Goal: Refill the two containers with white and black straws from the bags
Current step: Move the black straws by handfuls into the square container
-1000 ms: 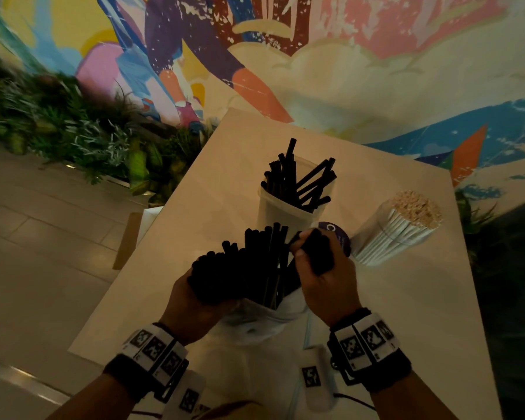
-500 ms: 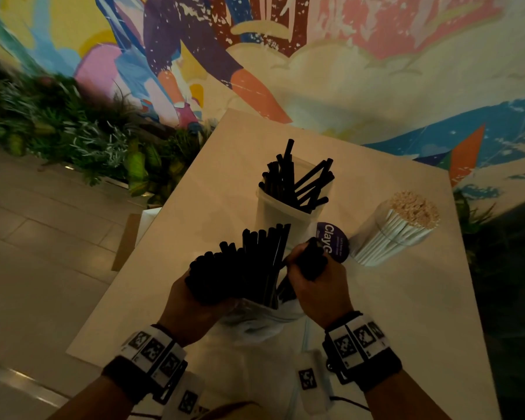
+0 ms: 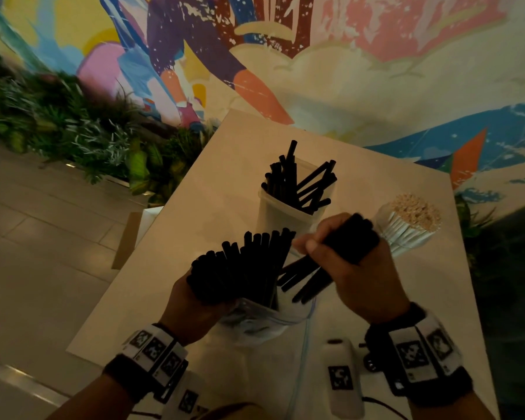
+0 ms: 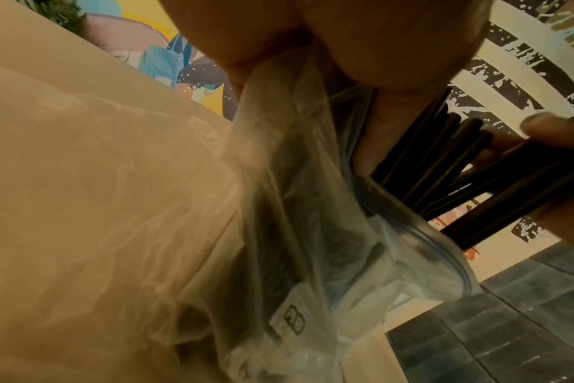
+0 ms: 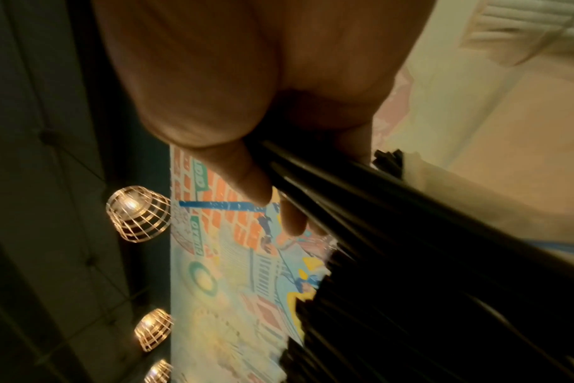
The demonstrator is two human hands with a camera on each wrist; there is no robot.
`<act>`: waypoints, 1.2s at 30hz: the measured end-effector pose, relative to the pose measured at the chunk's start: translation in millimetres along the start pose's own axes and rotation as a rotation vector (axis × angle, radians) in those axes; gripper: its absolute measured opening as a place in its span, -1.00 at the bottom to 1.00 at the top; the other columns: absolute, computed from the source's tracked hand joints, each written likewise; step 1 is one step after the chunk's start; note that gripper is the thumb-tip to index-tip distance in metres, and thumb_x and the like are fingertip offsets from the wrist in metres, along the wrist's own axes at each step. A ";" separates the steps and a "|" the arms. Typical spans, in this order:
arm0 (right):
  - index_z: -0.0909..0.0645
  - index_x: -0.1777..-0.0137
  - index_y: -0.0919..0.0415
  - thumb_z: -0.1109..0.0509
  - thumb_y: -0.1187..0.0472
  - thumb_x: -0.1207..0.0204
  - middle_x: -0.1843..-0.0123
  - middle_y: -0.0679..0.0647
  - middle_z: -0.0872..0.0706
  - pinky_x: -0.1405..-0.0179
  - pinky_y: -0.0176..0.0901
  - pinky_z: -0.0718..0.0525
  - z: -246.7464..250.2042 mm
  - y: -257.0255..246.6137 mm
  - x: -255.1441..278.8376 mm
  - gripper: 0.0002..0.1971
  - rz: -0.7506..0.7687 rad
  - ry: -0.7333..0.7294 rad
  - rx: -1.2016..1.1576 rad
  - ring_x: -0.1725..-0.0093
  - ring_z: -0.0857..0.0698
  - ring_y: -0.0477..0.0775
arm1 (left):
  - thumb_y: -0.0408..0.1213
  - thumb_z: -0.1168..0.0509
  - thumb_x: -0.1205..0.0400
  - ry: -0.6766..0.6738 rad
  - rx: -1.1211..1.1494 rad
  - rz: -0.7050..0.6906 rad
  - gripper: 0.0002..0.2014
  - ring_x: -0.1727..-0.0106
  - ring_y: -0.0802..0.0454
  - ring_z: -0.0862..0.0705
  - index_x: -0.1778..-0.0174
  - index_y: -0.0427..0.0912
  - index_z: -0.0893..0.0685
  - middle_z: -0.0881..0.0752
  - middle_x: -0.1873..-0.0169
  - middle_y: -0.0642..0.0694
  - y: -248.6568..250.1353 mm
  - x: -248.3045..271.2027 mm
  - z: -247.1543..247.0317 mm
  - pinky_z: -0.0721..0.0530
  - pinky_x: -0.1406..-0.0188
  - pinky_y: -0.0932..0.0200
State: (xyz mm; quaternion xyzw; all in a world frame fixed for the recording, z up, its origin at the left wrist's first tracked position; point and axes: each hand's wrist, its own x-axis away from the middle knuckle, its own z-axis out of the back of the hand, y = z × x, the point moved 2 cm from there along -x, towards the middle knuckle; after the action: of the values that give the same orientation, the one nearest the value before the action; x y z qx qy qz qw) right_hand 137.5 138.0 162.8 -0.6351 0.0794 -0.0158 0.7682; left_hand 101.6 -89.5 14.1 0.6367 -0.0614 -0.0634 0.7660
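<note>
My left hand (image 3: 194,307) grips a clear zip bag (image 3: 255,322) full of black straws (image 3: 240,265) fanned upward. My right hand (image 3: 355,268) grips a bundle of black straws (image 3: 325,259) lifted clear of the bag, their lower ends just above its mouth. Behind them a clear container (image 3: 285,213) holds several black straws (image 3: 300,183). To its right a second container (image 3: 406,228) is packed with white straws. The left wrist view shows the bag (image 4: 295,220) and straws (image 4: 459,168); the right wrist view shows my fingers (image 5: 256,181) round the bundle (image 5: 377,207).
The white table (image 3: 194,207) stands against a painted mural wall. Green plants (image 3: 58,137) and a tiled floor lie to the left. A strip of tagged material (image 3: 343,377) lies on the table near my right wrist. Caged lamps (image 5: 138,215) hang overhead.
My right hand has pulled a bundle of black straws up and to the right, out of the bag. The purple label on the container is now hidden behind it.
</note>
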 end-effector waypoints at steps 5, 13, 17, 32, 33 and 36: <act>-0.60 0.16 0.18 -0.37 0.52 -0.50 0.15 0.25 -0.80 -0.05 0.04 -0.76 21.8 -54.7 -15.4 -0.79 0.202 0.079 -0.018 0.05 -0.82 0.17 | 0.13 -0.50 -0.03 0.006 -0.043 0.010 -0.44 0.04 0.16 -0.73 0.06 0.06 -0.68 -0.76 0.09 0.07 2.4 1.7 1.4 -0.68 0.02 0.19; -0.39 0.03 0.20 -0.32 0.50 -0.57 0.15 0.33 -0.65 0.04 0.25 -0.75 38.4 -95.4 -71.4 -0.78 0.728 0.430 -0.070 0.17 -0.76 0.44 | 0.17 -0.49 0.00 -0.004 -0.076 0.029 -0.26 0.03 0.15 -0.73 -0.04 -0.19 -0.70 -0.75 0.06 -0.02 2.7 1.2 0.8 -0.68 -0.01 0.12; -0.42 0.11 0.19 -0.36 0.47 -0.53 0.08 0.42 -0.61 -0.06 0.37 -0.70 23.4 -67.7 -95.7 -0.79 0.630 0.497 -0.143 0.12 -0.74 0.47 | 0.16 -0.50 0.02 -0.001 -0.067 0.057 -0.29 0.04 0.28 -0.72 -0.01 -0.15 -0.70 -0.75 0.10 0.06 1.9 1.8 1.2 -0.68 0.09 0.36; -0.59 0.02 0.23 -0.26 -0.35 -0.43 -0.02 0.19 -0.73 -0.22 0.17 -0.55 9.7 40.0 -113.7 -0.42 0.047 0.491 0.588 -0.12 -0.66 0.30 | -0.31 -0.66 -0.13 0.035 -0.034 0.103 -0.55 0.10 0.35 -0.72 0.11 -0.04 -0.68 -0.75 0.15 0.04 4.7 5.4 0.4 -0.69 0.16 0.33; -0.57 -0.01 0.20 -0.23 -0.40 -0.40 -0.12 0.20 -0.68 -0.31 0.31 -0.47 10.4 42.5 -115.5 -0.39 -0.017 0.440 0.664 -0.22 -0.61 0.31 | -0.27 -0.64 -0.11 0.033 -0.039 0.099 -0.54 0.10 0.37 -0.71 0.11 -0.02 -0.68 -0.75 0.15 0.06 4.1 5.1 0.5 -0.68 0.20 0.39; -0.48 -0.07 0.07 -0.33 -0.45 -0.32 -0.32 0.12 -0.51 -0.38 0.44 -0.33 16.5 56.8 -117.4 -0.39 -0.146 0.337 0.822 -0.41 -0.42 0.26 | -0.10 -0.58 -0.04 0.015 -0.046 0.088 -0.51 0.10 0.38 -0.70 0.11 0.00 -0.68 -0.74 0.17 0.07 6.0 5.1 -0.3 -0.66 0.24 0.47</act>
State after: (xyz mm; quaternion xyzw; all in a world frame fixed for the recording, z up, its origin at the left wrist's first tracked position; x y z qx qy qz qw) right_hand 19.7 179.7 122.1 -0.2698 0.1457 -0.2034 0.9298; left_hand 106.8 -89.0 19.9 0.6162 -0.0824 -0.0262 0.7828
